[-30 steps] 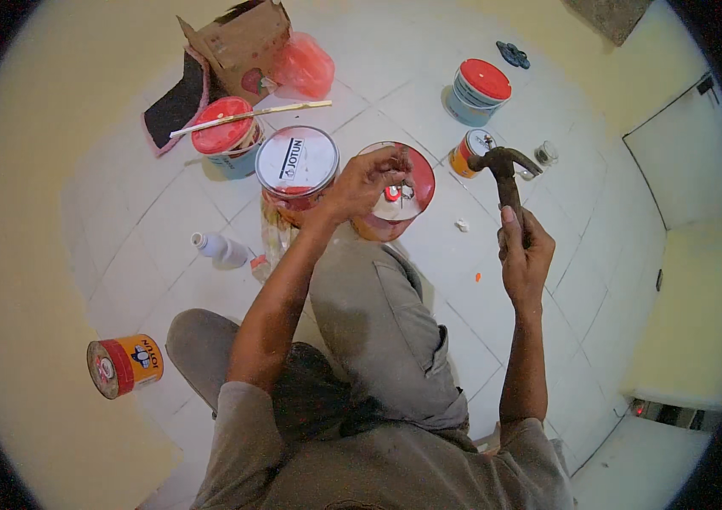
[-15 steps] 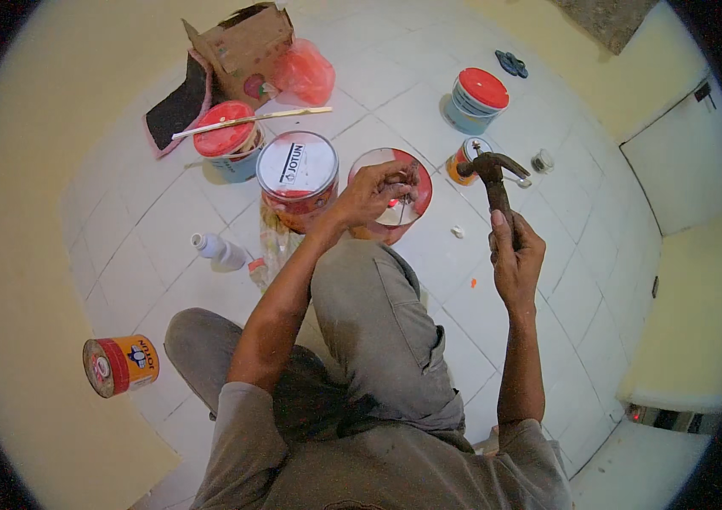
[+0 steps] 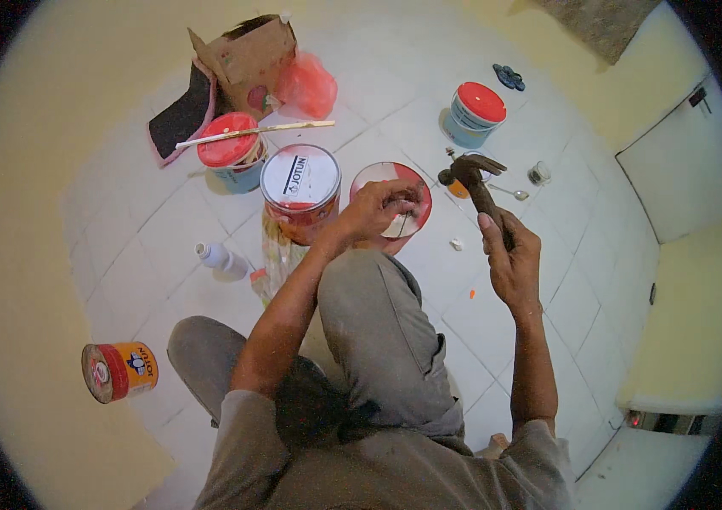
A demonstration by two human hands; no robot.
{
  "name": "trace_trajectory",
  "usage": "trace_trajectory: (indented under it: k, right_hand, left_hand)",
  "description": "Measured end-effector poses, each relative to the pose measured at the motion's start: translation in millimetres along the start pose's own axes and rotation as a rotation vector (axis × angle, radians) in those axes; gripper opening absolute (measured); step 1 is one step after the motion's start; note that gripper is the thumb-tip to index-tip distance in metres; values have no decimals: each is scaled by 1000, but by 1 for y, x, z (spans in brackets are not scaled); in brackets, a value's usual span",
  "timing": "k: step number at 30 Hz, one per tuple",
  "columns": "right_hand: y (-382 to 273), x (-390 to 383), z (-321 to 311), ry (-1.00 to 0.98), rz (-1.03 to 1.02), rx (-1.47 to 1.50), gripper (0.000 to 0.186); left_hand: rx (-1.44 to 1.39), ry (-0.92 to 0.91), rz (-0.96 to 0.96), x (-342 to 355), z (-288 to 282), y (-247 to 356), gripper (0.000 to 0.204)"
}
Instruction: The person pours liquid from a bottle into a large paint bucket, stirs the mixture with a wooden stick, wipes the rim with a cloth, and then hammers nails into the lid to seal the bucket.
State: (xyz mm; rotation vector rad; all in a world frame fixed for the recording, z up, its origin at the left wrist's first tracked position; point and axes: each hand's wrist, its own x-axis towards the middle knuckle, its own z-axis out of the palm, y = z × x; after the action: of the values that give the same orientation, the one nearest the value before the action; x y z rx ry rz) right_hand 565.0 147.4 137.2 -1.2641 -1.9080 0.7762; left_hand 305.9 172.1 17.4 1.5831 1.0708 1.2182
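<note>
My right hand (image 3: 514, 265) grips the handle of a claw hammer (image 3: 481, 194), held up with its dark metal head to the right of a paint can (image 3: 419, 228). That can has a white and red lid. Over the lid my left hand (image 3: 385, 206) is closed, its fingers pinched round a thin dark rod (image 3: 404, 224) that points down at the lid. Most of the rod is hidden by the fingers, and I cannot make out its kind. My left forearm passes beside my raised knee.
Left of the can stands a larger paint can (image 3: 300, 183) with a white lid. Behind are a red-lidded tub (image 3: 232, 153) with a stick across it, and a cardboard box (image 3: 250, 64). Another red-lidded tub (image 3: 473, 115), a spoon (image 3: 509, 192), a jar (image 3: 539, 173) and a white bottle (image 3: 220, 257) stand around.
The hammer has come slightly left and its head tilts more toward the can. My left hand stays over the lid, still pinching the rod. The whole view has shifted a little.
</note>
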Motion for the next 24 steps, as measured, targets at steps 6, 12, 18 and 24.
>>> trace_trajectory:
  k: [6,12,18,24]
  right_hand:
    - [-29,11,-4,-88,-97,-98,40]
    - [-28,11,-5,-185,-99,-188,38]
    - [-49,9,-14,-49,-113,-138,36]
    - [-38,1,-10,-99,-165,-132,37]
  left_hand:
    - [282,-97,116,-5,-1,14,43]
    - [125,-105,10,0,1,17,39]
    - [189,-56,62,-4,1,16,33]
    - [-8,50,93,-3,9,5,22]
